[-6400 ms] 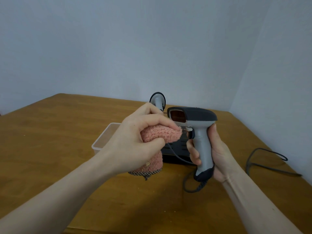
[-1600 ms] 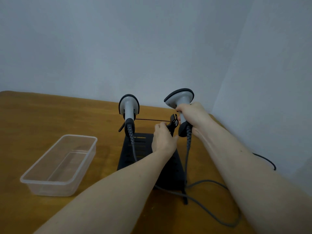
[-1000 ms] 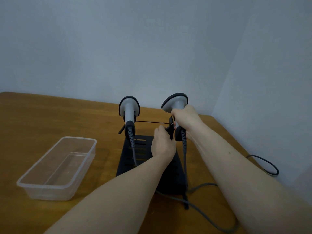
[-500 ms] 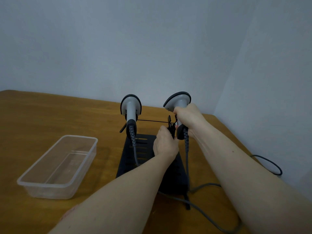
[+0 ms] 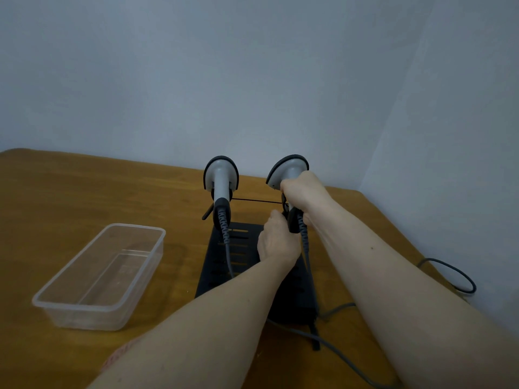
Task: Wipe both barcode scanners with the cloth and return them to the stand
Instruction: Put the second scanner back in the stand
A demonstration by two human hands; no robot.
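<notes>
Wooden table (image 5: 84,192): right hand (image 5: 304,193) fingers wrap right scanner (image 5: 288,171).

Two bare forearms reaching from bottom of frame toward black stand (image 5: 238,256) at centre, sitting on wooden table (image 5: 84,197). Right hand (image 5: 304,193) gripping handle of right scanner (image 5: 288,171). Left hand (image 5: 276,244) resting just below it, fingers hidden. Left scanner (image 5: 221,178) sitting upright on stand. Clear plastic tub (image 5: 104,276) lying lower left. Grey cables (image 5: 337,352) trailing lower right. Pink cloth (image 5: 118,357) peeking beside left forearm.
</notes>
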